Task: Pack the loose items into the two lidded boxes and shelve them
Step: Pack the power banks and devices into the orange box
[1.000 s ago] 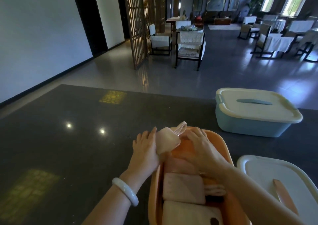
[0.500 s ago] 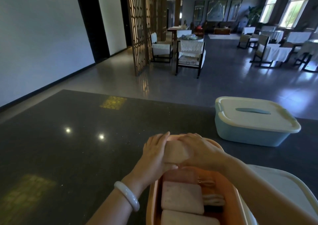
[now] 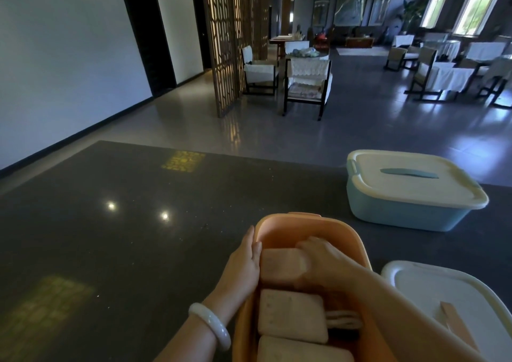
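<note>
An open orange box [image 3: 288,224] stands at the near edge of the dark table. Pink pouches lie in a row inside it; the farthest pink pouch [image 3: 279,264] sits under my hands, with a second pink pouch [image 3: 291,316] nearer me. My right hand [image 3: 318,262] reaches into the box, fingers curled over the far pouch's right end. My left hand [image 3: 245,262] lies along the box's left rim, fingers fairly straight, touching the pouch's left side. A cream lid with an orange handle [image 3: 432,298] lies to the right of the box.
A blue box with its cream lid on [image 3: 410,192] stands at the far right of the table. The dark polished table [image 3: 116,237] stretches left. Beyond it lie a grey floor, chairs and a wooden screen.
The pink pouch, held above the box's far end a second ago, has gone down into the orange box. Both hands followed it down. The view has tilted slightly up.
</note>
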